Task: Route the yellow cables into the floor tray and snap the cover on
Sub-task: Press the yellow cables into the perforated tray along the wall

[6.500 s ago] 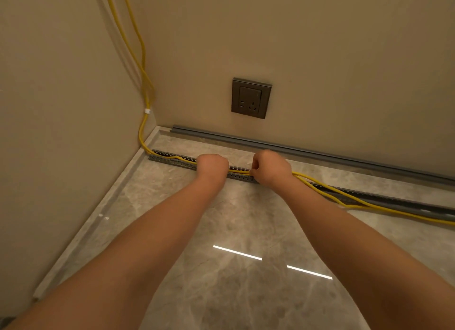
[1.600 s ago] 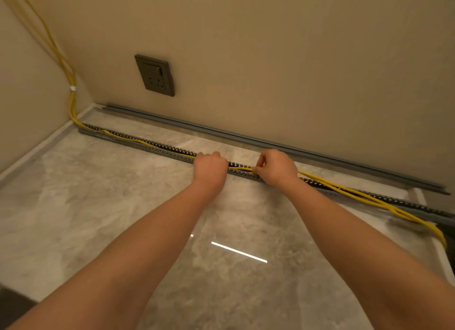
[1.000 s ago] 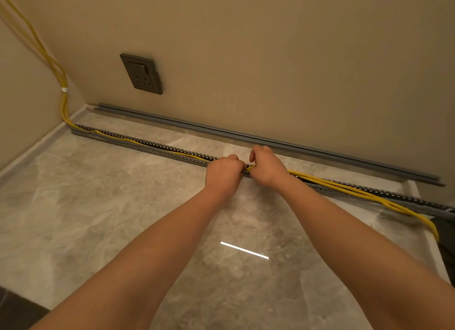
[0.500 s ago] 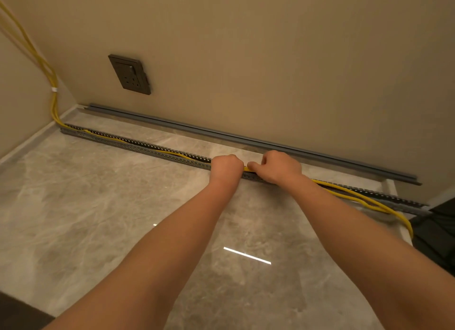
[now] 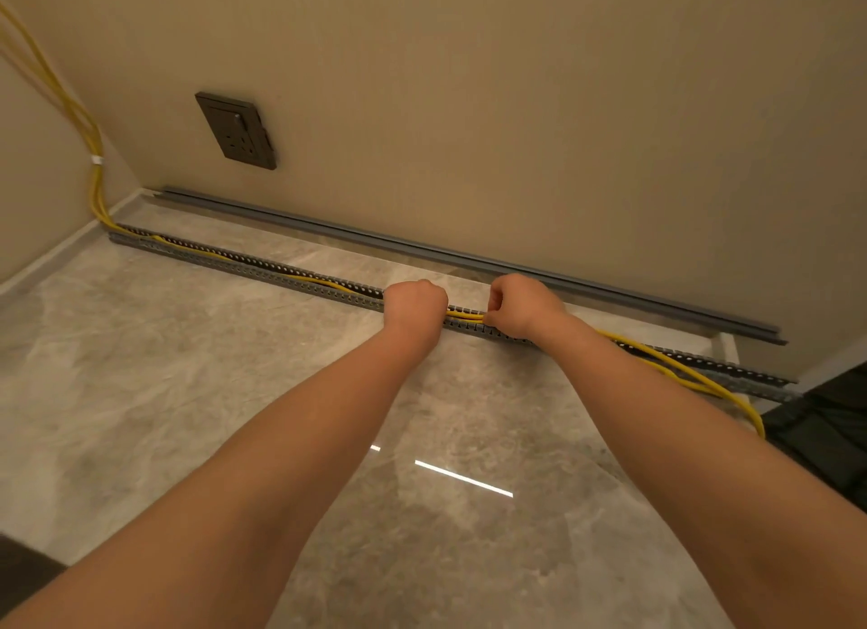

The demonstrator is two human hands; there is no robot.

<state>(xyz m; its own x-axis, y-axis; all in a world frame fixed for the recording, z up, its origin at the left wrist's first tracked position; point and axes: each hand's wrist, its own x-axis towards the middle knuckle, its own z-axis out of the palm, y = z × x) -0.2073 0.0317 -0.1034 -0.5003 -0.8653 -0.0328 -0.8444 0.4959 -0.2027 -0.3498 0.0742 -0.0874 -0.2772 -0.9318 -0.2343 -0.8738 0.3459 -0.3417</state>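
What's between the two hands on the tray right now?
A short stretch of the yellow cables runs from the left hand to the right hand, lying in the slotted floor tray. Nothing else sits there, as the head view shows.

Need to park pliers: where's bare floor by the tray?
Bare: the wide floor in front of the tray, left of the left hand; the strip between tray and cover. Crowded: right of the right hand, where yellow cables spill out.
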